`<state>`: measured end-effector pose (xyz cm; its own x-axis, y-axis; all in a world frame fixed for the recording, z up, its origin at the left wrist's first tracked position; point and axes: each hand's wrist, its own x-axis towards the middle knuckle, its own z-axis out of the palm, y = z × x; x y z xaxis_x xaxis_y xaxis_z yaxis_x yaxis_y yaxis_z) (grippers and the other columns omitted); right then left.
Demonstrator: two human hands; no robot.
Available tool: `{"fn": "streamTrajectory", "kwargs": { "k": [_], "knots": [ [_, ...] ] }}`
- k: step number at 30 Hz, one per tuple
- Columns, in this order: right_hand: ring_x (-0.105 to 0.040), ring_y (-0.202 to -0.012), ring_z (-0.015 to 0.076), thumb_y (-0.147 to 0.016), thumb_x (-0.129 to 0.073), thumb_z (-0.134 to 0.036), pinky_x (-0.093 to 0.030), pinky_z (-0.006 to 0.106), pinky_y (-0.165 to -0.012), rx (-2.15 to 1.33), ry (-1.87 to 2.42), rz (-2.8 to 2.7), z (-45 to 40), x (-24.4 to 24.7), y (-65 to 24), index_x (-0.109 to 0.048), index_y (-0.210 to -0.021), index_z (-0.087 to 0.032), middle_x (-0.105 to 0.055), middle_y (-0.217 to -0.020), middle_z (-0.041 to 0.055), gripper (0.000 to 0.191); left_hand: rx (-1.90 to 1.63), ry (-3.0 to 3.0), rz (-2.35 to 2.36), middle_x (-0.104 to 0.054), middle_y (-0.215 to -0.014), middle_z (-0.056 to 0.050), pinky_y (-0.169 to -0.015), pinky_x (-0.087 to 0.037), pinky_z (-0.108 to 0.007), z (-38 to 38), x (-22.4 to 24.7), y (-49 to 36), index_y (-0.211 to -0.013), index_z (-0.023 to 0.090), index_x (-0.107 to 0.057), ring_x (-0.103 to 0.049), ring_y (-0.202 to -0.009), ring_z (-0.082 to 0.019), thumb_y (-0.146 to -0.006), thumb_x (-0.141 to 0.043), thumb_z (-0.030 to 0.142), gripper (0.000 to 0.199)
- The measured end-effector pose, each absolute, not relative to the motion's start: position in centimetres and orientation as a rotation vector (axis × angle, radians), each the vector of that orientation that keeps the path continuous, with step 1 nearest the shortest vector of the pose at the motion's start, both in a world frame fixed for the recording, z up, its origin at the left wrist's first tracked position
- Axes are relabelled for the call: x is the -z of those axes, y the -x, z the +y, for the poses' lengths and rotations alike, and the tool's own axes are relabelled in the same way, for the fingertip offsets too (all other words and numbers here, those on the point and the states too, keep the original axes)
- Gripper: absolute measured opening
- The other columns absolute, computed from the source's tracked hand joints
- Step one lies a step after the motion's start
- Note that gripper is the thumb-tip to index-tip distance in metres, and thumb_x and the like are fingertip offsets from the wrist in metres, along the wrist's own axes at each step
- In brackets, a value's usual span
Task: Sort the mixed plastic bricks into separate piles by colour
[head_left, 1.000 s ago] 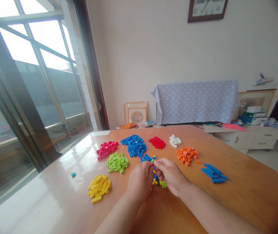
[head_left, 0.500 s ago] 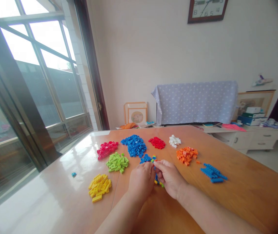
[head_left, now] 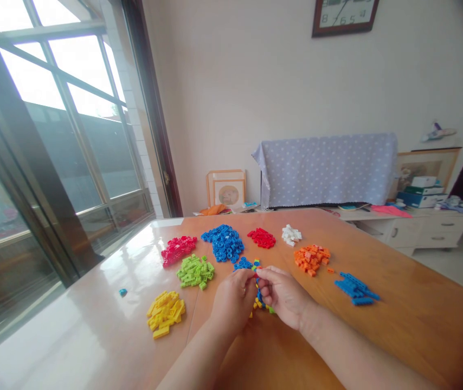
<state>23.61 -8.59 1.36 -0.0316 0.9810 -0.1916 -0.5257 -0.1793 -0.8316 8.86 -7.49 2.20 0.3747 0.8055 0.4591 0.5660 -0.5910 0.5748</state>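
Note:
My left hand [head_left: 233,298] and my right hand [head_left: 282,295] meet over the table's middle, fingertips pinched together. A small red building brick [head_left: 255,275] shows between the fingertips of both hands, mostly covered by them. Below and behind the fingers is a cluster of blue, yellow and green building bricks [head_left: 259,304], partly hidden by my right hand. I cannot tell whether it is joined to the red one. Just beyond my left hand lie some blue round pieces [head_left: 242,264].
Sorted brick piles lie around on the wooden table [head_left: 398,336]: yellow [head_left: 166,311], light green [head_left: 195,271], crimson [head_left: 178,250], round blue [head_left: 224,244], red [head_left: 261,237], white [head_left: 291,234], orange [head_left: 312,259] and long blue [head_left: 355,288]. A small teal piece [head_left: 123,292] sits apart at left.
My left hand has turned and shifted slightly, baring more of the yellow and blue bricks beneath. Both hands stay together at the red brick; the piles have not moved.

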Motion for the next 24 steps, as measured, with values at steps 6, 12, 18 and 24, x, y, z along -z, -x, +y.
{"fn": "streamTrajectory", "kwargs": {
  "k": [6, 12, 18, 24],
  "knots": [
    [-0.049, -0.049, 0.0042, -0.080, -0.068, -0.022, -0.036, 0.013, -0.042, -1.733, 0.808, -0.513, -8.43, -1.64, -23.91, -0.056, -0.080, -0.016, -0.057, -0.065, -0.0021, 0.014, -1.154, -2.212, 1.121, -0.068, -0.083, 0.000, -0.068, -0.041, -0.019, -7.69, -2.30, -9.01, -0.088, 0.021, -0.066, -0.060, -0.076, -0.012, -0.091, -0.047, 0.021, 0.020],
    [-0.050, -0.050, 0.0058, -0.081, -0.067, -0.028, -0.036, 0.015, -0.043, -1.559, 0.926, -0.727, -9.00, -1.98, -23.65, -0.055, -0.080, -0.017, -0.057, -0.064, -0.0023, 0.016, -1.150, -2.198, 1.094, -0.067, -0.082, -0.001, -0.068, -0.042, -0.019, -7.76, -2.39, -9.01, -0.086, 0.020, -0.066, -0.060, -0.075, -0.012, -0.091, -0.047, 0.022, 0.020],
    [-0.036, -0.042, 0.0051, -0.086, -0.054, -0.041, -0.023, 0.017, -0.039, -1.262, 1.229, -1.117, -9.03, -1.56, -24.10, -0.050, -0.070, -0.018, -0.048, -0.052, -0.0053, 0.029, -1.078, -2.265, 1.086, -0.067, -0.083, -0.002, -0.068, -0.042, -0.020, -7.74, -2.58, -8.81, -0.087, 0.021, -0.066, -0.062, -0.079, -0.014, -0.092, -0.045, 0.024, 0.021],
    [-0.029, -0.043, 0.0051, -0.086, -0.052, -0.043, -0.019, 0.018, -0.040, -1.262, 1.198, -1.192, -9.14, -1.79, -24.23, -0.047, -0.070, -0.019, -0.042, -0.052, -0.0068, 0.030, -1.051, -2.277, 1.078, -0.067, -0.081, -0.002, -0.066, -0.042, -0.020, -7.96, -2.83, -8.69, -0.086, 0.021, -0.064, -0.062, -0.076, -0.014, -0.093, -0.044, 0.024, 0.022]
  ]
}}
